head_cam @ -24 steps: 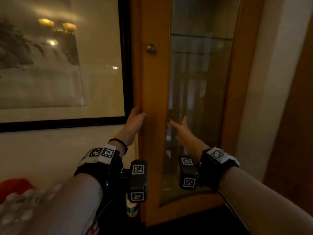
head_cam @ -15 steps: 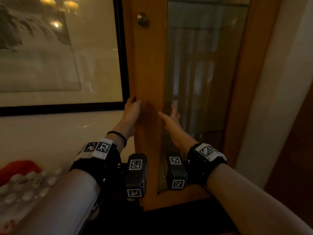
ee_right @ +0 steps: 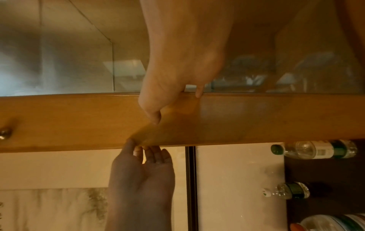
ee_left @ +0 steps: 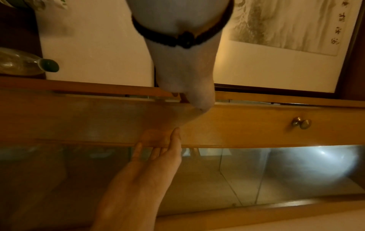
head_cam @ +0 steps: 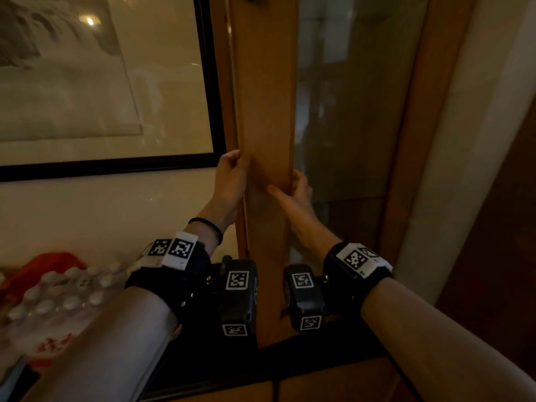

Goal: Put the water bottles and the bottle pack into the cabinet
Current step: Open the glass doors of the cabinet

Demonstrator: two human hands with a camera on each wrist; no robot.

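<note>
Your left hand (head_cam: 230, 181) curls its fingertips round the left edge of the cabinet door (head_cam: 265, 111), and your right hand (head_cam: 293, 195) lies flat against its frame, fingers straight, likely to swing it open and make room. The bottle pack (head_cam: 55, 300) waits near left on the dark worktop (ee_right: 320, 173), with loose bottles (ee_right: 314, 149) beside it. A framed picture (head_cam: 95, 82) hangs on the left wall.

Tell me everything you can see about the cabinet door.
The cabinet door is a tall frame of warm brown wood around a glass pane that reflects the room. A small round metal knob sits on its stile. The left hand holds the stile's outer edge; the right hand touches the glass side.
</note>
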